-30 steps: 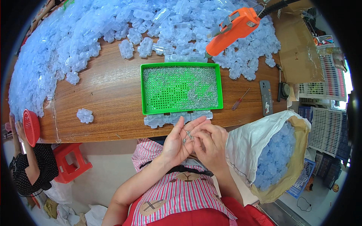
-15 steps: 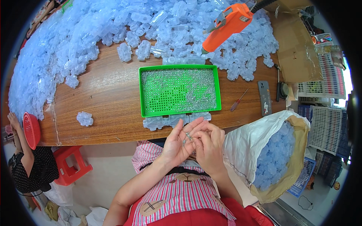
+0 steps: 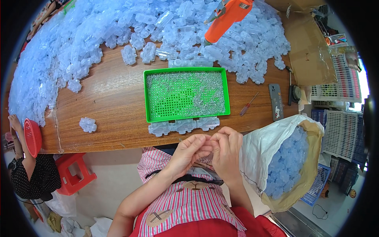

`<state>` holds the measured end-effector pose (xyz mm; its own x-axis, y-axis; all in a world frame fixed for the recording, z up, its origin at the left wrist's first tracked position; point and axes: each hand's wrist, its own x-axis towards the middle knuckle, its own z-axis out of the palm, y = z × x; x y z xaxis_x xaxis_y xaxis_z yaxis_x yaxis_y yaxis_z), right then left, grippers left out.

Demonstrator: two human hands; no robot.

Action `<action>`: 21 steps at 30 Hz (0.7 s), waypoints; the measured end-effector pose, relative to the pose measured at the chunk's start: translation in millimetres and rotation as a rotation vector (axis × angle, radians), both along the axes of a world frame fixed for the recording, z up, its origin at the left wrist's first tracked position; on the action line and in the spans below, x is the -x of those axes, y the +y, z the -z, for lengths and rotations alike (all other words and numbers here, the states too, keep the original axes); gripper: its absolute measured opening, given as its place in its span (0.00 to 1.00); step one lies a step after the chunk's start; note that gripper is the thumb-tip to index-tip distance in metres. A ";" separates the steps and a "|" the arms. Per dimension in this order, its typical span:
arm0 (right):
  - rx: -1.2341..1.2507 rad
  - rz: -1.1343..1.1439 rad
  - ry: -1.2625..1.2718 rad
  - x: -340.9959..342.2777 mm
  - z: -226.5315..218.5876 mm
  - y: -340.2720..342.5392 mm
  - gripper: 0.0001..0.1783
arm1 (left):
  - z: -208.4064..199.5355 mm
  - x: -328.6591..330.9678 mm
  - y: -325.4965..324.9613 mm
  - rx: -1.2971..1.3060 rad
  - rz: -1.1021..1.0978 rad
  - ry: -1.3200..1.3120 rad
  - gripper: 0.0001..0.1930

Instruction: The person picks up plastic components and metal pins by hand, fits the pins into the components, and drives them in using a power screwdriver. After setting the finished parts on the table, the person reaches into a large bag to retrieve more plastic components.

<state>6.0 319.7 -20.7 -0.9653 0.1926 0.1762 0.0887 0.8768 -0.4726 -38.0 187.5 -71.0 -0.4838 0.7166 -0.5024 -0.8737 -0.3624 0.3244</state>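
Just in front of the table edge, my left hand (image 3: pixel 190 152) is curled closed, thumb against its fingers. The small metal screws seen in its palm a moment ago are hidden inside it. My right hand (image 3: pixel 227 154) meets it at the fingertips in a pinch; whatever lies between them is too small to make out. Beyond both hands a green perforated tray (image 3: pixel 148 117) holds many loose silver screws (image 3: pixel 211 96). Clear plastic housings (image 3: pixel 184 125) lie in a row along the tray's near side.
A large heap of clear bluish plastic housings (image 3: pixel 79 43) covers the far and left table. An orange electric screwdriver (image 3: pixel 227 21) hangs above it. A small screwdriver (image 3: pixel 248 104), a phone (image 3: pixel 276 102) and a white sack (image 3: pixel 256 152) are at right. Another person's hand (image 3: pixel 15 122) is beside a red basin (image 3: pixel 33 138).
My left hand, open with screws on its palm before, has curled closed. My right hand has risen slightly, and its fingertips now meet the left's. The hanging electric screwdriver has shifted up and left in view.
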 end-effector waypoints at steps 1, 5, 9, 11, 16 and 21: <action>0.001 0.000 -0.005 0.1 -0.1 1.0 0.06 | 1.5 -4.6 2.2 0.086 -0.019 0.013 0.11; -0.068 -0.090 -0.031 -0.3 -2.4 2.3 0.07 | -0.9 -6.6 4.0 0.200 0.001 0.095 0.09; -0.038 -0.078 0.029 -0.5 2.2 4.8 0.07 | -2.2 -2.8 3.3 0.172 -0.014 0.088 0.09; 0.002 -0.066 0.064 -1.0 3.9 4.0 0.07 | -2.3 -0.6 2.1 0.177 -0.006 0.108 0.09; 0.000 -0.074 0.131 2.5 6.2 -0.7 0.07 | -2.8 -0.3 0.2 0.202 -0.032 0.052 0.10; 0.089 -0.056 0.102 8.5 22.4 0.8 0.07 | -4.3 0.1 -1.4 0.293 -0.029 0.031 0.11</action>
<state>-2.4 320.5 -43.0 -0.9529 0.1580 0.2588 -0.0119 0.8334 -0.5525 -38.2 186.1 -66.7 -0.5203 0.5291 -0.6703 -0.8524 -0.2738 0.4456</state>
